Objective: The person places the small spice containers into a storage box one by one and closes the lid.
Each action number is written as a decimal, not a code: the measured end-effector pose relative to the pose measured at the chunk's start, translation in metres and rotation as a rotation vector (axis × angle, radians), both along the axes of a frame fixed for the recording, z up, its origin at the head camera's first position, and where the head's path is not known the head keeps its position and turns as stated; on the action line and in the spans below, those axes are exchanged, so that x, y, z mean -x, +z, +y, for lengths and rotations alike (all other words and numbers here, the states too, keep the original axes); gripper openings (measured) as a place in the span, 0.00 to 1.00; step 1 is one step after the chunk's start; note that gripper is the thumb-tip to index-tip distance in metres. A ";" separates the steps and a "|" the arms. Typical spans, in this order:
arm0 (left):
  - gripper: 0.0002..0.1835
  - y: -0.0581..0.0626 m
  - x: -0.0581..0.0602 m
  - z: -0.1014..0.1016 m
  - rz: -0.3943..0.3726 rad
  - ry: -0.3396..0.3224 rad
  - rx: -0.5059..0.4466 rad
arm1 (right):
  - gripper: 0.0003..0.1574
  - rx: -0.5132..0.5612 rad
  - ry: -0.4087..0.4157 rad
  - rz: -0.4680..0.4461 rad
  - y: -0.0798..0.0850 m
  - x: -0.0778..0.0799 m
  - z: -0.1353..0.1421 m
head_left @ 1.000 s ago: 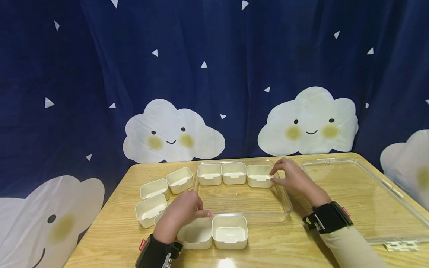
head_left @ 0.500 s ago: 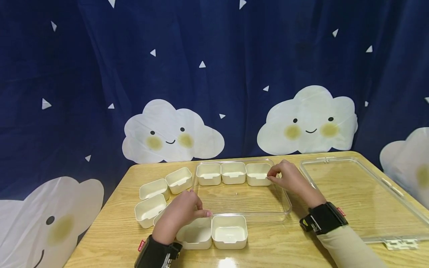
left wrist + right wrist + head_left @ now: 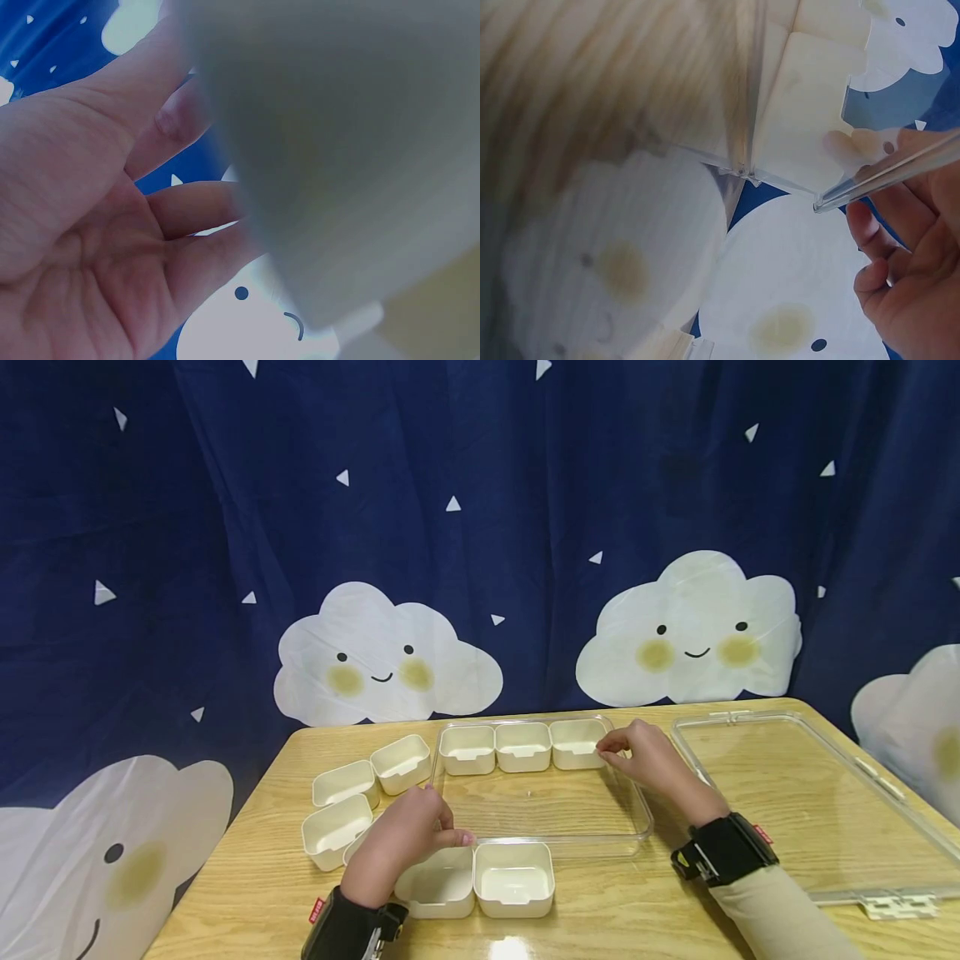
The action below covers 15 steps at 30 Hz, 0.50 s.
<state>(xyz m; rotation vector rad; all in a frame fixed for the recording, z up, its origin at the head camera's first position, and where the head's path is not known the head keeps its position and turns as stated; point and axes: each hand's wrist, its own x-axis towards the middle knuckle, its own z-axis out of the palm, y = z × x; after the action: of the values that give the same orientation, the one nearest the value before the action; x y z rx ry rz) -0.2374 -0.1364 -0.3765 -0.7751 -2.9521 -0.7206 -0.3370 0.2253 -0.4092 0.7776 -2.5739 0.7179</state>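
In the head view, three cream bins stand in a row along the back of a clear plastic box [image 3: 540, 840]. My right hand [image 3: 647, 762] pinches the right side of the rightmost cream bin [image 3: 576, 743]. The right wrist view shows my right hand [image 3: 911, 232] partly through the box's clear wall, its lower fingers curled. My left hand [image 3: 412, 835] hovers at the box's front left corner, thumb stretched out above a larger cream bin [image 3: 442, 893]. In the left wrist view, a blurred cream bin [image 3: 352, 150] covers the fingertips of my left hand [image 3: 105, 210].
Several cream bins cluster left of the box, including an angled bin [image 3: 402, 763] and a bin [image 3: 337, 831] in front. Another bin [image 3: 514, 881] stands before the box. A clear lid [image 3: 795, 727] with clips lies at the right of the wooden table [image 3: 247, 877]; a curtain [image 3: 480, 460] hangs behind.
My right hand has shifted slightly left, and the rightmost bin has slid back into line against the box's rear wall. My left hand has stayed in place.
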 end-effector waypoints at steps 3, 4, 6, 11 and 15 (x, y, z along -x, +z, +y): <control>0.22 0.000 0.000 0.000 0.003 -0.001 0.002 | 0.04 -0.008 0.006 -0.007 0.000 -0.001 0.000; 0.22 0.000 0.000 0.000 0.004 -0.001 0.003 | 0.04 -0.010 0.010 -0.011 0.000 -0.001 0.000; 0.22 0.000 0.000 -0.001 0.008 -0.002 0.006 | 0.04 -0.013 0.019 -0.018 0.001 -0.001 0.001; 0.23 0.000 0.001 -0.001 0.016 -0.005 0.012 | 0.03 -0.009 0.018 -0.020 0.002 0.000 0.001; 0.23 0.000 0.001 -0.001 0.018 -0.006 0.010 | 0.03 -0.019 0.005 -0.005 0.003 0.000 0.001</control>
<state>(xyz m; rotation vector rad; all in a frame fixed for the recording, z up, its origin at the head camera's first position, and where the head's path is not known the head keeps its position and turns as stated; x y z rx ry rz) -0.2380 -0.1372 -0.3767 -0.7867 -2.9405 -0.6958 -0.3370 0.2261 -0.4063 0.7893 -2.5881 0.6987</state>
